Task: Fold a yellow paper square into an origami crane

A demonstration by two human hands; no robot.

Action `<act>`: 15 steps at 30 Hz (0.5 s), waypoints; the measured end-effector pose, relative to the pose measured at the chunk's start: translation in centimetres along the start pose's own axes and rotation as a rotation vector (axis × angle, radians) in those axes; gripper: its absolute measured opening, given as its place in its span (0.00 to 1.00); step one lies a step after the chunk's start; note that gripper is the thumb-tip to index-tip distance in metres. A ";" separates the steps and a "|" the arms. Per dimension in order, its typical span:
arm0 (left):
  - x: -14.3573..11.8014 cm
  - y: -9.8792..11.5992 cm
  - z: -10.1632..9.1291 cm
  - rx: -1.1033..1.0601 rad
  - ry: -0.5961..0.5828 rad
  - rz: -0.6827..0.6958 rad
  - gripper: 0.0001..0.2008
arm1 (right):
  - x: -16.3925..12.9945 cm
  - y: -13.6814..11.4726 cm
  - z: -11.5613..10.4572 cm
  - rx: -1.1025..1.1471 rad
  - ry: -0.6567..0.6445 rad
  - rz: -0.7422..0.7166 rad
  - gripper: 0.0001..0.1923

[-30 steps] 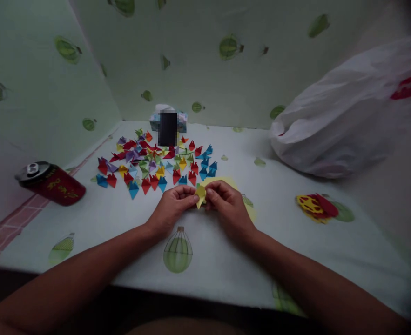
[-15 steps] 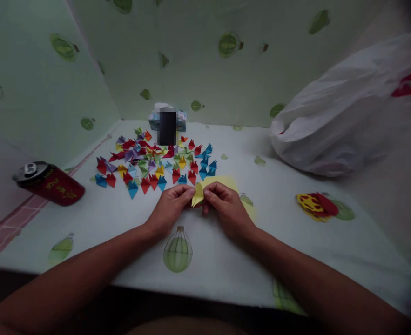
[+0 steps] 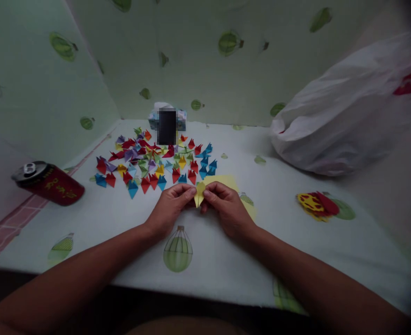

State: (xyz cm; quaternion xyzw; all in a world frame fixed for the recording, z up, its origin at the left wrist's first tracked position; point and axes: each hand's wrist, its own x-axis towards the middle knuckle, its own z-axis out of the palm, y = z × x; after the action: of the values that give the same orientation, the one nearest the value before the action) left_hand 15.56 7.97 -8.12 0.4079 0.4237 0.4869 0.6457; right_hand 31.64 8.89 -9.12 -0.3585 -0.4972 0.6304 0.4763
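Between my two hands is a small piece of folded yellow paper [image 3: 199, 196], its narrow points facing down toward me. My left hand [image 3: 172, 202] pinches its left edge between thumb and fingers. On the opposite edge, my right hand [image 3: 225, 202] grips it the same way. Beneath and behind the right hand lies a flat sheet of pale yellow paper [image 3: 226, 181], partly covered by it. Just beyond my hands spread many small folded paper pieces [image 3: 152, 181] in red, blue, purple, green and yellow.
A red drink can [image 3: 53, 184] stands tilted-looking at the left. Behind the folded pieces are a dark phone-like slab [image 3: 167, 128] and a tissue box [image 3: 181, 119]. At the right sit a white plastic bag [image 3: 327, 121] and a red and yellow cut-out item [image 3: 315, 206].
The folded yellow paper has turned between my fingers; its upper flap now sits flatter and its points hang closer together. My hands have hardly moved.
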 end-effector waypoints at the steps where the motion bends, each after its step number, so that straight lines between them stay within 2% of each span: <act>1: 0.0 0.0 0.0 -0.007 -0.004 0.002 0.11 | 0.0 0.0 0.0 0.014 -0.009 0.003 0.11; 15: 0.0 0.2 0.0 -0.010 -0.026 0.000 0.12 | 0.1 0.2 -0.1 0.030 -0.025 0.018 0.12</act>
State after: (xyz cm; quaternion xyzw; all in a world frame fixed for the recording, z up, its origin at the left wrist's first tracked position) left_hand 15.51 8.00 -7.88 0.4113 0.4128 0.4837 0.6531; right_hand 31.65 8.99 -9.29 -0.3479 -0.4905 0.6464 0.4696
